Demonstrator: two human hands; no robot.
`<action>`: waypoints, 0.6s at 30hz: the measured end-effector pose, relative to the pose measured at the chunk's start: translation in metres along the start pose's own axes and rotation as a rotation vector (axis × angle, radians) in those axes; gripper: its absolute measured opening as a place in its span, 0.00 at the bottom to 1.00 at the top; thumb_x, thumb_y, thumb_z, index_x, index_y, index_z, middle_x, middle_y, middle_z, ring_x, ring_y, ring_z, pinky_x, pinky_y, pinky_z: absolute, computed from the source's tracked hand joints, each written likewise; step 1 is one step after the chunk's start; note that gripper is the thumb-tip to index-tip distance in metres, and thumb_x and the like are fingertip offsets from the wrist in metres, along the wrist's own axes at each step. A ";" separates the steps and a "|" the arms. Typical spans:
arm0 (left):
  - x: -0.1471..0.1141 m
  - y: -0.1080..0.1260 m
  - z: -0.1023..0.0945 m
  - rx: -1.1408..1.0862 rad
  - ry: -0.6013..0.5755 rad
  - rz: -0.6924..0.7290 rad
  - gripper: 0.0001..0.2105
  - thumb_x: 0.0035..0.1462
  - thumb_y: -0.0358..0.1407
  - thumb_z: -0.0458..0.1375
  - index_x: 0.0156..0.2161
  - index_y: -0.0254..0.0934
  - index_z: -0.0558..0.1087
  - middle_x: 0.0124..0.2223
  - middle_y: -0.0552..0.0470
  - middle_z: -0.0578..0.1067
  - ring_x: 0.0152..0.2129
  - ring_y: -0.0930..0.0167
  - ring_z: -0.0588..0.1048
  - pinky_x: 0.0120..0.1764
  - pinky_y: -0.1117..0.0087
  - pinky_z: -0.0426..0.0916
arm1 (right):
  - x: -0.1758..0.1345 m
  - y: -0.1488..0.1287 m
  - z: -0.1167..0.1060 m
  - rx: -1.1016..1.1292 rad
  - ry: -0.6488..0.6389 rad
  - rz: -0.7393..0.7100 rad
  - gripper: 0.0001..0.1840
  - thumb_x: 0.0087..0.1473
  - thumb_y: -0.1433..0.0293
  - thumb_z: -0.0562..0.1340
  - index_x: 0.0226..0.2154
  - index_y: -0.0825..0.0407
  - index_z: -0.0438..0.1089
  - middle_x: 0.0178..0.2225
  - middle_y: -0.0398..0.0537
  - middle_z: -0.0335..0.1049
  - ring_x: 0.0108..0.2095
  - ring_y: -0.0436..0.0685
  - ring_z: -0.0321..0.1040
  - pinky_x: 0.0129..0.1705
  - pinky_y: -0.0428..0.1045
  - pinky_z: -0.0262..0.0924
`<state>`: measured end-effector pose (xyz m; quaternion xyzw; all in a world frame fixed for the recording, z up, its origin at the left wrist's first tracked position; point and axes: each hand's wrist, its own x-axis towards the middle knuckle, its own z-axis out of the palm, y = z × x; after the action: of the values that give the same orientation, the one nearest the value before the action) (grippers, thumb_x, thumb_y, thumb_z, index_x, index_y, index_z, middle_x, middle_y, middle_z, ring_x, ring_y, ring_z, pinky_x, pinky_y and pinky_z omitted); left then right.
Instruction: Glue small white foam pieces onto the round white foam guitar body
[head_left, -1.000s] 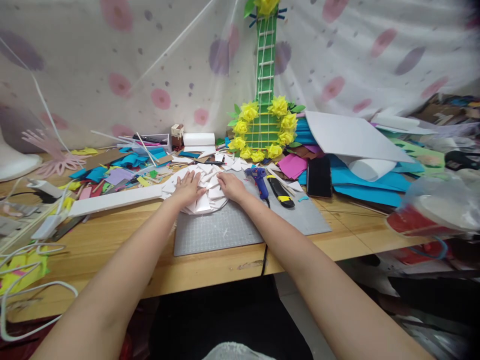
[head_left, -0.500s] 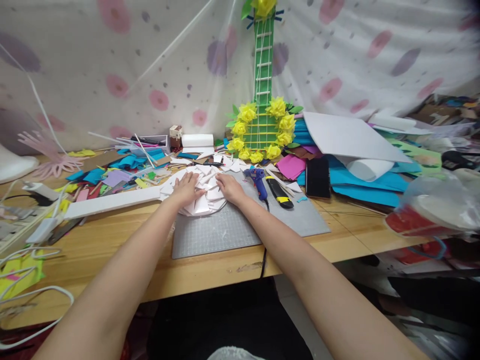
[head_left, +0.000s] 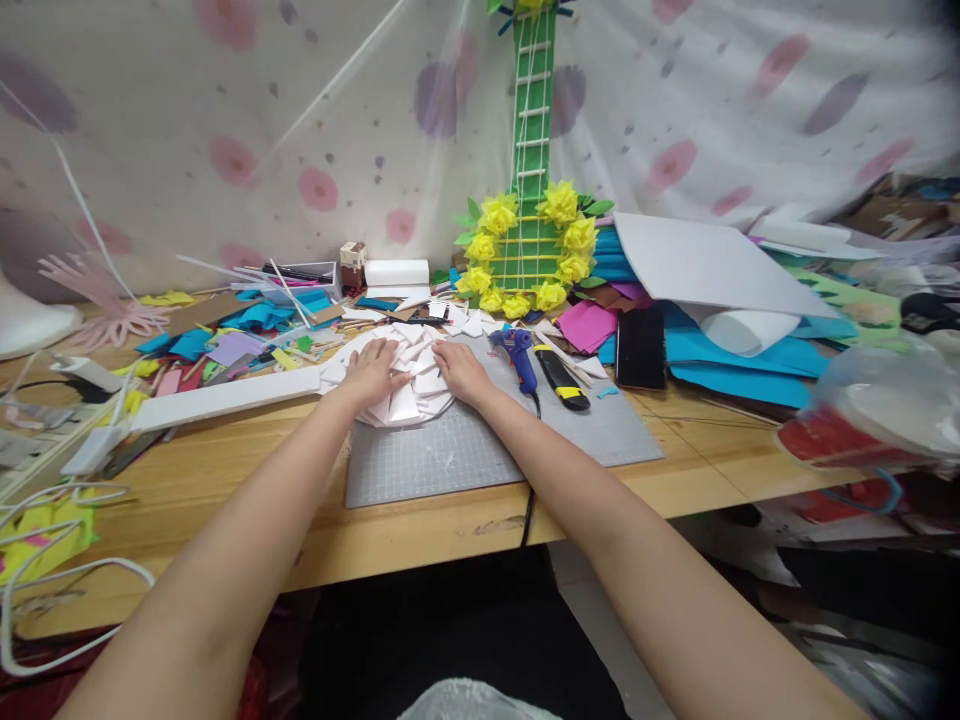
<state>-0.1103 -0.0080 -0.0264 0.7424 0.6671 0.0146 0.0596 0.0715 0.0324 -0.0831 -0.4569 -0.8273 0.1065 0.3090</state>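
White disc (head_left: 339, 360) lies under and between your hands, its near right part over the grey mat (head_left: 427, 468). Paper pieces (head_left: 406, 404) are heaped on top. Your left hand (head_left: 369, 374) is palm down on the left side, thumb apart from fingers. Your right hand (head_left: 460, 372) is at the right edge, fingers bent; can't tell if they pinch a piece. White strip (head_left: 232, 398) runs left from the disc. Right of your right hand: glue gun (head_left: 516, 362), then cutter knife (head_left: 561, 378), both on the mat; phone (head_left: 640, 348) past them. Colored scraps (head_left: 238, 350) crowd the far left. Green guitar (head_left: 531, 268) stands behind.
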 end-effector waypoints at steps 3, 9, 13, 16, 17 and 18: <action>0.001 0.001 0.000 -0.009 0.011 -0.012 0.31 0.56 0.46 0.50 0.62 0.37 0.51 0.66 0.41 0.49 0.63 0.60 0.47 0.59 0.53 0.45 | 0.000 -0.001 -0.001 0.002 -0.001 0.004 0.18 0.61 0.68 0.49 0.49 0.55 0.67 0.53 0.54 0.65 0.54 0.58 0.58 0.57 0.54 0.51; 0.003 -0.006 -0.008 -0.034 -0.030 0.023 0.32 0.53 0.48 0.53 0.61 0.37 0.54 0.65 0.41 0.52 0.61 0.61 0.51 0.59 0.58 0.48 | -0.004 -0.008 -0.001 0.000 0.007 0.013 0.18 0.61 0.69 0.49 0.49 0.56 0.67 0.53 0.55 0.65 0.54 0.57 0.58 0.58 0.54 0.50; 0.007 -0.004 -0.021 -0.024 -0.037 0.017 0.31 0.52 0.49 0.53 0.58 0.35 0.60 0.62 0.41 0.59 0.59 0.61 0.58 0.58 0.61 0.52 | -0.008 -0.012 -0.002 -0.009 -0.006 0.004 0.19 0.61 0.70 0.49 0.50 0.57 0.66 0.54 0.56 0.65 0.55 0.57 0.58 0.57 0.53 0.51; 0.013 0.006 -0.020 -0.020 0.092 -0.025 0.26 0.59 0.48 0.44 0.56 0.34 0.63 0.60 0.41 0.62 0.58 0.61 0.59 0.58 0.57 0.50 | -0.009 -0.013 -0.004 -0.012 -0.007 0.004 0.18 0.61 0.69 0.49 0.50 0.57 0.66 0.54 0.56 0.64 0.55 0.57 0.58 0.58 0.54 0.50; 0.014 0.010 -0.016 -0.010 0.128 -0.019 0.25 0.61 0.47 0.42 0.57 0.33 0.62 0.61 0.40 0.61 0.59 0.61 0.58 0.59 0.55 0.49 | -0.009 -0.013 -0.005 -0.009 -0.006 0.000 0.18 0.61 0.69 0.49 0.50 0.56 0.66 0.54 0.57 0.64 0.55 0.57 0.58 0.58 0.54 0.50; 0.015 0.014 -0.011 0.004 0.147 -0.002 0.26 0.61 0.46 0.41 0.58 0.32 0.61 0.62 0.40 0.59 0.60 0.60 0.55 0.59 0.54 0.48 | -0.009 -0.013 -0.005 -0.003 -0.006 -0.006 0.18 0.61 0.69 0.49 0.50 0.56 0.66 0.54 0.56 0.64 0.55 0.57 0.58 0.58 0.54 0.50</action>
<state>-0.0961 0.0064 -0.0144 0.7390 0.6703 0.0677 0.0088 0.0693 0.0168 -0.0769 -0.4548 -0.8296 0.1058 0.3063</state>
